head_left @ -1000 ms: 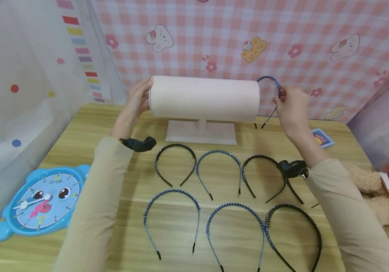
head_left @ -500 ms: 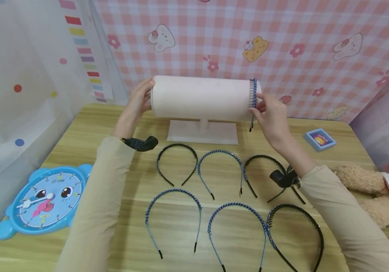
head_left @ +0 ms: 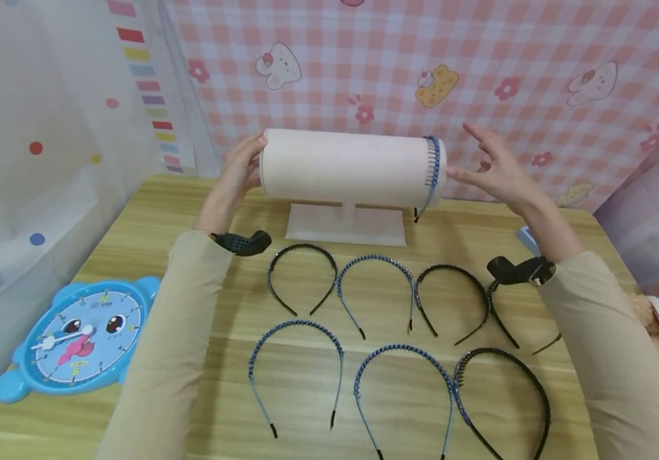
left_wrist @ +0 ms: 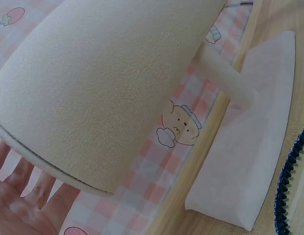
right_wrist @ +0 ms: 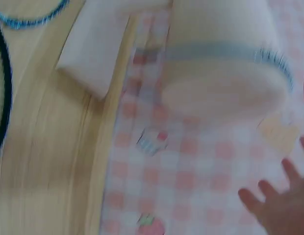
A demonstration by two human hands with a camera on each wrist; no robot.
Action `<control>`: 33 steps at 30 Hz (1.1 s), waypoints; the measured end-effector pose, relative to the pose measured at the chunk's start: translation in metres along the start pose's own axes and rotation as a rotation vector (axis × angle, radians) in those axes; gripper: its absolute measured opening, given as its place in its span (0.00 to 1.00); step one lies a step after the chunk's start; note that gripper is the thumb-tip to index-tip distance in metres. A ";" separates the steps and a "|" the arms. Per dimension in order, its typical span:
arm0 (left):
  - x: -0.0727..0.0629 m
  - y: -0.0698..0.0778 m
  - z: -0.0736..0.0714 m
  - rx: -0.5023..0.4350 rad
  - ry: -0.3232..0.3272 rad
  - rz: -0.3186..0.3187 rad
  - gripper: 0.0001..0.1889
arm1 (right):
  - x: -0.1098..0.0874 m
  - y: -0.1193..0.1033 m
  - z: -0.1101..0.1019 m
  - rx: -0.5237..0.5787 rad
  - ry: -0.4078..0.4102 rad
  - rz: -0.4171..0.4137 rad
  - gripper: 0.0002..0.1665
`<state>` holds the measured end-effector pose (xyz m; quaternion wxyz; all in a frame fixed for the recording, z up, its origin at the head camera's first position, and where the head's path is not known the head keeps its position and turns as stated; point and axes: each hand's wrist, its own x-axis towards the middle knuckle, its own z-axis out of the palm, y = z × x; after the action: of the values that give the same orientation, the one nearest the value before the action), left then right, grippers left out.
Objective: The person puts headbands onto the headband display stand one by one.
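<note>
While the toy clock (head_left: pixel 92 338) is showing its 12 and 6, a blue headband (head_left: pixel 434 165) is hugging the white roll (head_left: pixel 341 165) near its right edge. Right hand (head_left: pixel 502 167) is hovering there, fingers apart, gripping nothing; can't really tell if the thumb's touching. Left hand (head_left: pixel 241 167) is resting straight fingers against the left end.
</note>
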<state>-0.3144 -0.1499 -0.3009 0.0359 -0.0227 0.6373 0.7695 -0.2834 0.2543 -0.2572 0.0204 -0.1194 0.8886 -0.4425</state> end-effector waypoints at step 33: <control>0.003 -0.008 0.010 0.038 -0.015 0.021 0.27 | 0.028 -0.027 0.038 -0.563 -0.054 -0.313 0.63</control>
<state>-0.3168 -0.1390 -0.3068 0.0329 -0.0096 0.6517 0.7577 -0.3001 0.2026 -0.2565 -0.0582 -0.2674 0.9460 -0.1735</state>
